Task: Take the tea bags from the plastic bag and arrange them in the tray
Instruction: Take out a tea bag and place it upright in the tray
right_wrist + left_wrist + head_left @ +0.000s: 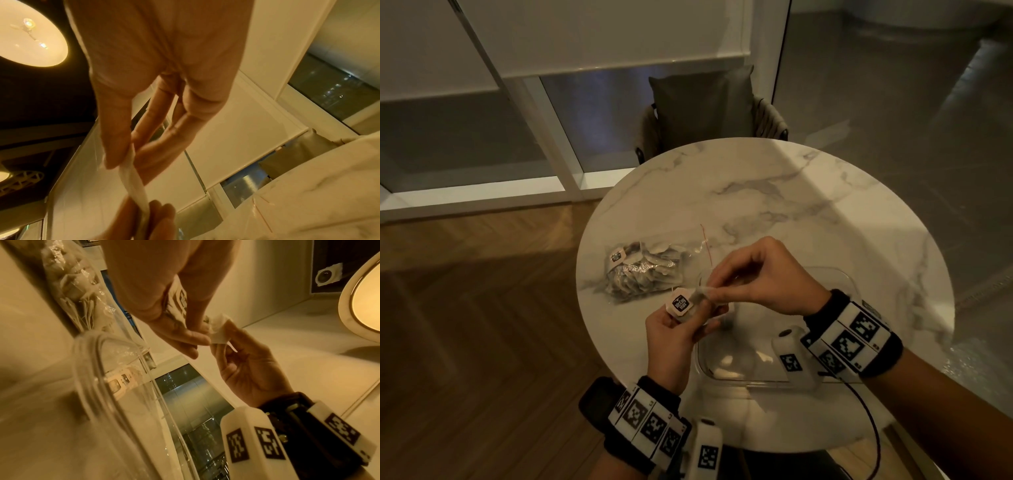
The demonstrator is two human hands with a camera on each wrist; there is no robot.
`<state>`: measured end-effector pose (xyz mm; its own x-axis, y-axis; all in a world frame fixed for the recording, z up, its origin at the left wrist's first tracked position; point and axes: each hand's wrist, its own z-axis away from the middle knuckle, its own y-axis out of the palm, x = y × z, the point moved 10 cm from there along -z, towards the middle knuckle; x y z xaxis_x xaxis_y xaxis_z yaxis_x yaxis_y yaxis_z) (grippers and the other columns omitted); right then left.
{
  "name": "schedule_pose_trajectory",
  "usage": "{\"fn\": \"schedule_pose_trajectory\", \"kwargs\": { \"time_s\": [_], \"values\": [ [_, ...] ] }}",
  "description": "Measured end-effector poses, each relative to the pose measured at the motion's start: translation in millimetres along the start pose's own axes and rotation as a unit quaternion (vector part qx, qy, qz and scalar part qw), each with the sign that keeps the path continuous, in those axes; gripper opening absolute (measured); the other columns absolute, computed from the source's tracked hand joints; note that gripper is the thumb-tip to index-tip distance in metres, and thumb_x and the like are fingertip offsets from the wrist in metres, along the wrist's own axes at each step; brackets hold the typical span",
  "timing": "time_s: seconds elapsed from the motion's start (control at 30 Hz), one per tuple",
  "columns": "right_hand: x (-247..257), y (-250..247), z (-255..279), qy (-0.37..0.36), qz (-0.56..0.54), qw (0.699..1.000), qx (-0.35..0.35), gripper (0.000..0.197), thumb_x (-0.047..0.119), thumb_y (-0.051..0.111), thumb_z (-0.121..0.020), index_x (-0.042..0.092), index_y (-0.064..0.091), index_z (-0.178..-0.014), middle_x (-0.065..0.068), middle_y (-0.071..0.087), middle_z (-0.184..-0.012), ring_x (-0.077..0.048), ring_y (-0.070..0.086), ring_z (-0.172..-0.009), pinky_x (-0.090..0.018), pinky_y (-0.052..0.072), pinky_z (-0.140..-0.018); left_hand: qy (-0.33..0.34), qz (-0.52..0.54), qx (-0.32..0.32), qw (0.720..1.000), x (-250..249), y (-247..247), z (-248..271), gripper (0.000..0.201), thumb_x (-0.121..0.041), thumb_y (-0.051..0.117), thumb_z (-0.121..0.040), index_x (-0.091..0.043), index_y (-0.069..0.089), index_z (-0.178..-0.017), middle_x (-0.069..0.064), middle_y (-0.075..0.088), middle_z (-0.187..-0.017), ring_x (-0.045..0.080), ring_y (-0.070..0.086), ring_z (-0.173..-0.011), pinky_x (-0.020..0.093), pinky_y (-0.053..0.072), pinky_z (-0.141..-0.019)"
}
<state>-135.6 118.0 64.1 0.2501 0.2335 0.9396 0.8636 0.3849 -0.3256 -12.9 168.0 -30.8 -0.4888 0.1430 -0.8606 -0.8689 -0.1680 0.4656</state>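
Paper tea bag [697, 301], light and limp, pinched between left hand [674, 334] and right hand [760, 277] above the tray's [722, 375] near-left edge; likely tears easily, so hold by its corners.

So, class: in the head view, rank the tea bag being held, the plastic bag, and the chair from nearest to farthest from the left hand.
1. Tea bag: pinched by the left hand and right hand.
2. Plastic bag: on the table just beyond, slightly left.
3. Chair: past the table's far edge.
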Motion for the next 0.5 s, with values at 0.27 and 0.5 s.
{"fn": "schedule_pose_trajectory", "kwargs": {
  "time_s": [0.27,0.5],
  "values": [
    [-1,-2,-1,0.0,0.038,0.999,-0.011,0.012,0.013,0.084,-0.074,0.008,0.079,-0.083,0.001,0.076,-0.076,-0.009,0.071,-0.069,-0.018,0.053,-0.067,0.01,-0.024,-0.008,1.0,-2,-7,0,0.031,-0.011,0.069,-0.076,0.005,0.068,-0.103,0.017,0.076,-0.092,0.029,0.075,-0.084,0.024,0.057,-0.06],
    [-4,-14,-7,0.017,0.045,0.998,-0.045,0.012,0.01,0.084,-0.074,0.01,0.078,-0.083,-0.003,0.075,-0.074,-0.016,0.072,-0.069,-0.03,0.06,-0.07,0.004,-0.008,-0.011,1.0,-3,-8,0,0.032,-0.017,0.068,-0.076,0.0,0.068,-0.103,0.016,0.075,-0.085,0.027,0.075,-0.079,0.023,0.057,-0.057]
  ]
}}
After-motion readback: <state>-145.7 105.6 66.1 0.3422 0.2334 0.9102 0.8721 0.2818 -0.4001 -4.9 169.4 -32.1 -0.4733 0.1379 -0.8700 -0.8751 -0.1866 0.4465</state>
